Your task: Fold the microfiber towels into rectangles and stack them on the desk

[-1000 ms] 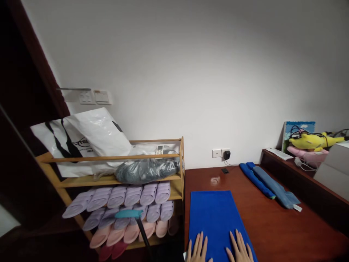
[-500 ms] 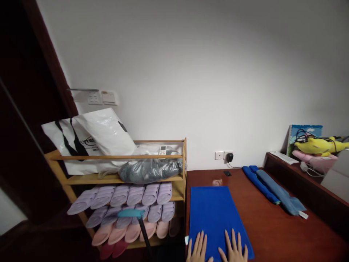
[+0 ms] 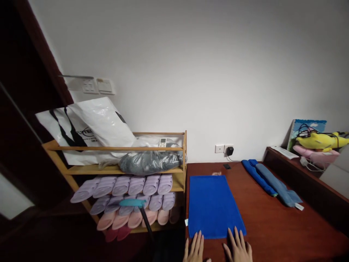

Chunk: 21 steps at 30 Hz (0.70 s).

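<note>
A blue towel [image 3: 214, 207] lies flat on the reddish-brown wooden table [image 3: 269, 233], a small white tag at its left edge. My left hand [image 3: 194, 249] rests at the towel's near left corner, fingers stretched out, fingertips on the near edge. At the near right corner is my right hand [image 3: 237, 247], its fingers spread and their tips on the cloth. Neither hand holds anything. Both wrists are cut off by the bottom of the picture. Farther right lie a rolled blue towel [image 3: 259, 178] and a rolled grey-blue towel [image 3: 278, 185], side by side.
Left of the table stands a wooden shoe rack [image 3: 120, 148] with several slippers, a white bag [image 3: 100, 125] and a plastic-wrapped bundle [image 3: 151, 162]. A black plug [image 3: 229, 150] sits in the wall socket. A raised ledge at right holds a yellow plush toy [image 3: 317, 140].
My hands have slid toward me, from lying on the towel to its near edge. The towel's near edge now shows in full. The camera has tilted slightly down.
</note>
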Each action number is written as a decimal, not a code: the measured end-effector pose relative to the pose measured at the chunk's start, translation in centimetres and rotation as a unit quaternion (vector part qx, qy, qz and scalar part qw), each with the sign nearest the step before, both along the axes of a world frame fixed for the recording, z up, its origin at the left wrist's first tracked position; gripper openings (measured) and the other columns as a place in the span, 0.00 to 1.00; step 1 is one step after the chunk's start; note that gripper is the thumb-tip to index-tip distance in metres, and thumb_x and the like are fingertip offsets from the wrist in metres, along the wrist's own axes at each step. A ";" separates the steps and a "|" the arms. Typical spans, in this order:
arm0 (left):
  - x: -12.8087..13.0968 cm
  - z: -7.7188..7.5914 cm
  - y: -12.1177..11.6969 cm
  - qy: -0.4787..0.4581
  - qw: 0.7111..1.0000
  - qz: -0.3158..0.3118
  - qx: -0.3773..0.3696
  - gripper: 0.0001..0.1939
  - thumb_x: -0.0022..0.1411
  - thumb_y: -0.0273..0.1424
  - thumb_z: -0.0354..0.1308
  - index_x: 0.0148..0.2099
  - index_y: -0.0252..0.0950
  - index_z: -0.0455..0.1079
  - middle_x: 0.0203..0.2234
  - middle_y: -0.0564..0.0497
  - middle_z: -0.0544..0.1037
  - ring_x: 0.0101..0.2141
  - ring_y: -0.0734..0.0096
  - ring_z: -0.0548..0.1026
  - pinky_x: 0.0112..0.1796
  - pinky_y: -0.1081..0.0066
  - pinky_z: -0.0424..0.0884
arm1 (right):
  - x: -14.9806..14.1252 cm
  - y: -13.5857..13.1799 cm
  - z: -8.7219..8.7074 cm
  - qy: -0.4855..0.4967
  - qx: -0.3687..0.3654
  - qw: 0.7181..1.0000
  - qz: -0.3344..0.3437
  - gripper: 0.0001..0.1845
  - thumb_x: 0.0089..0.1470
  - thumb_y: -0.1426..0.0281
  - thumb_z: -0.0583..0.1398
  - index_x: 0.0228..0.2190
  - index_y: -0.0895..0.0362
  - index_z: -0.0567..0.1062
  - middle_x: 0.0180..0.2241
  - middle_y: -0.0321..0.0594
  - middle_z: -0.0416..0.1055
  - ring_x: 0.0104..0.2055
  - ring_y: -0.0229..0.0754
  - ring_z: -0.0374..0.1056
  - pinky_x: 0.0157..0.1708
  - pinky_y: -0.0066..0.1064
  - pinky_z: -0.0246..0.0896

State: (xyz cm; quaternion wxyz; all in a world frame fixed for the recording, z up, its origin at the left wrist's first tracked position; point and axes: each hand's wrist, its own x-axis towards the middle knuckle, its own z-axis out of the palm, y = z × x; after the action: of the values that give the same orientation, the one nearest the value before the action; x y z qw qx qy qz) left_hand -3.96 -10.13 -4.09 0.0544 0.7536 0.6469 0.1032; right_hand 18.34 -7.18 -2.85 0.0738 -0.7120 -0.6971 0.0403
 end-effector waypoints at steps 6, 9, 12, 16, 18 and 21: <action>-1.1 4.3 1.7 -0.031 0.993 -0.044 -0.100 0.36 0.61 0.48 0.44 0.66 0.40 0.41 0.64 0.51 0.44 0.63 0.54 0.48 0.60 0.47 0.47 | -1.3 1.6 1.3 -0.023 0.026 0.999 -0.012 0.35 0.54 0.47 0.46 0.58 0.48 0.59 0.63 0.42 0.50 0.64 0.55 0.46 0.56 0.56 0.49; -1.3 6.1 3.1 -0.038 0.994 -0.041 -0.095 0.35 0.62 0.48 0.41 0.66 0.40 0.38 0.64 0.52 0.41 0.64 0.56 0.44 0.61 0.47 0.43 | -2.5 3.1 2.4 -0.040 0.036 0.998 -0.019 0.35 0.55 0.47 0.45 0.59 0.50 0.58 0.63 0.45 0.49 0.64 0.56 0.45 0.57 0.55 0.47; -1.4 6.4 5.1 -0.030 0.996 -0.026 -0.082 0.35 0.63 0.48 0.39 0.66 0.39 0.37 0.65 0.52 0.40 0.64 0.58 0.41 0.61 0.47 0.40 | -3.1 5.1 3.1 -0.036 0.039 0.999 -0.007 0.36 0.56 0.47 0.43 0.60 0.51 0.57 0.63 0.47 0.48 0.65 0.57 0.44 0.57 0.55 0.47; -1.6 6.0 8.2 -0.012 0.997 -0.006 -0.072 0.35 0.62 0.47 0.37 0.67 0.38 0.39 0.65 0.52 0.41 0.64 0.60 0.40 0.61 0.47 0.36 | -3.4 8.3 3.8 -0.021 0.016 0.999 0.019 0.37 0.56 0.47 0.42 0.60 0.54 0.56 0.63 0.49 0.48 0.65 0.58 0.43 0.57 0.55 0.46; -1.7 5.9 9.6 -0.007 0.997 -0.001 -0.070 0.35 0.62 0.47 0.36 0.67 0.36 0.39 0.65 0.50 0.41 0.64 0.61 0.39 0.61 0.49 0.35 | -3.5 9.8 4.2 -0.013 -0.005 1.000 0.022 0.37 0.56 0.47 0.42 0.60 0.54 0.57 0.63 0.49 0.49 0.65 0.58 0.43 0.57 0.54 0.46; -1.8 6.0 11.5 0.000 0.997 0.015 -0.081 0.36 0.62 0.47 0.36 0.67 0.34 0.41 0.65 0.48 0.42 0.64 0.61 0.39 0.61 0.49 0.35 | -3.9 12.0 4.8 -0.003 -0.028 0.999 0.026 0.37 0.56 0.47 0.42 0.59 0.55 0.58 0.63 0.50 0.49 0.64 0.59 0.44 0.57 0.54 0.46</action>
State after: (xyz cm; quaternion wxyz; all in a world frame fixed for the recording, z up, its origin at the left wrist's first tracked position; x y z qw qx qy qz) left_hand -5.79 1.34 1.96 0.1133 0.7368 0.6646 0.0514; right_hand 14.43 4.77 1.92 0.0505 -0.6953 -0.7145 0.0599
